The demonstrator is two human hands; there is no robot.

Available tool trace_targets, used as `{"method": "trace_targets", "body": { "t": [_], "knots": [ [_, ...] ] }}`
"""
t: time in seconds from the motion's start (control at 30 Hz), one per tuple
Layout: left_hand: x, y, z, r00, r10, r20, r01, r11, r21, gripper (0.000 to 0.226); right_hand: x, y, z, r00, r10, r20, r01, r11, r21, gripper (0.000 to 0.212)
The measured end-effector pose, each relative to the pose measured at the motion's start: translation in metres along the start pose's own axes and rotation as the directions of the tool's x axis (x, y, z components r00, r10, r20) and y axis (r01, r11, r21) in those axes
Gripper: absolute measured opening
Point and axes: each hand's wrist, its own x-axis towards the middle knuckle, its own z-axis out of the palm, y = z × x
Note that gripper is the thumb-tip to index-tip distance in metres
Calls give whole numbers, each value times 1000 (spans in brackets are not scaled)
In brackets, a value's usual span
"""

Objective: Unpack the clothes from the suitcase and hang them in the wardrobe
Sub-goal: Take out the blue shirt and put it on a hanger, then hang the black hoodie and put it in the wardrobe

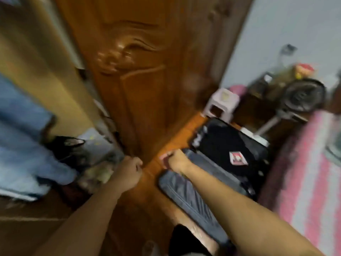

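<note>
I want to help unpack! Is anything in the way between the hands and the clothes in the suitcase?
Nothing visible blocks them. The right hand is already at the open suitcase, above its edge; the left hand hangs beside it over the floor. The picture is blurry.

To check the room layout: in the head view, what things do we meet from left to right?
Blue hanging clothes → carved wooden wardrobe door → open black suitcase → standing fan → pink striped bedding.

Pale wall point(287, 24), orange wooden floor point(177, 137), small plastic stool point(221, 102).
</note>
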Motion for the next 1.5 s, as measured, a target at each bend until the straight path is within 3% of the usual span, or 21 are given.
{"method": "trace_targets", "body": {
  "t": [0.07, 0.13, 0.23, 0.4, 0.6, 0.87, 0.93, 1.07, 1.23, 1.4, 1.5],
  "knots": [
    [-2, 43, 57, 978, 79, 192, -78, 997, -11, 24, -40, 71, -62, 976, 124, -178, -125, 992, 1, 42],
    [-9, 88, 98, 947, 128, 293, -120, 992, -44, 22, -74, 142, -117, 906, 244, -347, -216, 969, 117, 38],
    [-14, 140, 146, 899, 151, 412, -139, 989, -58, 18, -135, 222, -178, 797, 444, -409, -323, 886, 332, 28],
    [-8, 189, 187, 875, 91, 476, -40, 992, -117, 14, -223, 304, -247, 657, 598, -458, -423, 796, 433, 12],
    [5, 225, 207, 893, -84, 442, 282, 870, -404, 16, -228, 328, -291, 664, 607, -437, -359, 771, 526, 15],
    [90, 218, 259, 858, -96, 505, 301, 890, -341, 18, -142, 333, -296, 720, 619, -315, -284, 677, 679, 23],
    [133, 214, 288, 864, -83, 497, 263, 916, -304, 18, -98, 360, -294, 674, 666, -320, -290, 637, 714, 24],
    [230, 196, 375, 850, -38, 525, 136, 979, -149, 19, -3, 428, -273, 626, 671, -397, -416, 718, 557, 19],
    [352, 179, 503, 811, 156, 564, -198, 980, 12, 41, 136, 479, -279, 693, 534, -485, -540, 830, 143, 25],
    [455, 173, 608, 748, 421, 513, -572, 801, 177, 62, 263, 547, -304, 736, 335, -588, -520, 836, -176, 33],
    [508, 176, 664, 663, 547, 511, -733, 614, 294, 71, 322, 597, -330, 717, 274, -642, -499, 844, -198, 42]
  ]
}}
